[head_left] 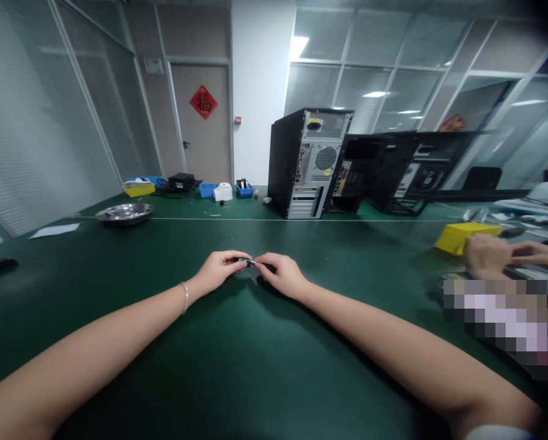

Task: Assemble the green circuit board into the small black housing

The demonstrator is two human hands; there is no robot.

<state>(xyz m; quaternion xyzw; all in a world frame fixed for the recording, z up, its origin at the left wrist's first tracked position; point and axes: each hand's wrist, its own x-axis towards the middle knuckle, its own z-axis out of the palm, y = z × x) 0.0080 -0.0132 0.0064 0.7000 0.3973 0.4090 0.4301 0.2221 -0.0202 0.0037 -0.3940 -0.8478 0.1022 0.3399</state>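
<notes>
Head view: the left hand [216, 270] pinches a small green-and-black part [241, 260] between thumb and fingers. The right hand [283, 275] has thumb and fingertips closed at the part's thin silvery end [252, 263]. The part is between both hands, over the dark green tabletop [255, 360].

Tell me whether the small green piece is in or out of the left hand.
In: the left hand pinches the small green piece between thumb and fingers.

Forearms [118, 327] angled inward; left hand [218, 270], right hand [282, 275] just apart, fingers [236, 255] pinched.
</notes>
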